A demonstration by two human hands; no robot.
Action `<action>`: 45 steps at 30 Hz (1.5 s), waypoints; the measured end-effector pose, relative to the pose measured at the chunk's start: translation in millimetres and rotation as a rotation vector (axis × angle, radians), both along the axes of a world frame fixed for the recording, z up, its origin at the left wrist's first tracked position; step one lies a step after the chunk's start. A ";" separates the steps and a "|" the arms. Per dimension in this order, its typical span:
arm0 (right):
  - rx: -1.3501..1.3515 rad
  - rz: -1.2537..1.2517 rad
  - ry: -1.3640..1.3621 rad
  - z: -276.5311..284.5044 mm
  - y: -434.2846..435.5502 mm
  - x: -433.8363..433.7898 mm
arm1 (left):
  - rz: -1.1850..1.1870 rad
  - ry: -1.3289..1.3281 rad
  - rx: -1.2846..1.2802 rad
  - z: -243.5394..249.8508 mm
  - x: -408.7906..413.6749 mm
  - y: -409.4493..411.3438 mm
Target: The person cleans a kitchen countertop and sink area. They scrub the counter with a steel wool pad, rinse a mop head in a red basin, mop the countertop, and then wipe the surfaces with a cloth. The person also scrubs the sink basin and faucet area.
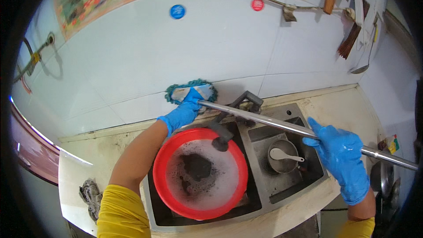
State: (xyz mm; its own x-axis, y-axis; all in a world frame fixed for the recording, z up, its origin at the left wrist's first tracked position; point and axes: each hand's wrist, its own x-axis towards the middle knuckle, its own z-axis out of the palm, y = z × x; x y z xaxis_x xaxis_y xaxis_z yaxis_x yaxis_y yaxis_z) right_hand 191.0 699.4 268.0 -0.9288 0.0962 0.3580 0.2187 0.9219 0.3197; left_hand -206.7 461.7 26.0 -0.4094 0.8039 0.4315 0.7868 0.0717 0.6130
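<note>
A mop with a metal pole [257, 117] and a green fringed head [209, 89] is held in both blue-gloved hands. My left hand [183, 115] grips the pole close to the head, which rests against the white tiled wall [142, 56]. Farther along the pole, my right hand [342, 158] is wrapped around it, over the right side of the sink. Below my left hand, a red plastic basin [162, 188] of foamy, dark water sits in the left sink bowl. The dark faucet [221, 132] reaches over the basin's rim.
In the right sink bowl [277, 188] are a small pot [281, 168] and a white spoon [286, 156]. A crumpled grey cloth [91, 195] lies on the counter at left. A cleaver [330, 0], a brush [350, 41] and a ladle [362, 68] hang at upper right.
</note>
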 end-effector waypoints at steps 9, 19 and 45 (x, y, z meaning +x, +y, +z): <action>-0.129 -0.103 0.046 -30.3 140.4 52.9 | -0.061 -0.972 -0.242 108.4 75.3 99.6; -0.314 -0.049 0.050 -66.8 196.4 43.3 | 0.472 -0.052 -0.319 89.7 111.9 74.7; -0.104 0.283 -0.322 -190.1 134.7 -10.6 | 2.018 -0.201 0.469 -70.9 607.6 -360.2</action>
State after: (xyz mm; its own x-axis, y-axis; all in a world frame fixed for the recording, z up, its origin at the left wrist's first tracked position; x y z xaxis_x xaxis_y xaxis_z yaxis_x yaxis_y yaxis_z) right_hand 180.3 834.1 77.8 -0.9862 -0.1583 0.0475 -0.1432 0.9619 0.2328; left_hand 401.0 101.5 -44.9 -0.4329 -0.8597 0.2713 -0.2406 0.4002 0.8843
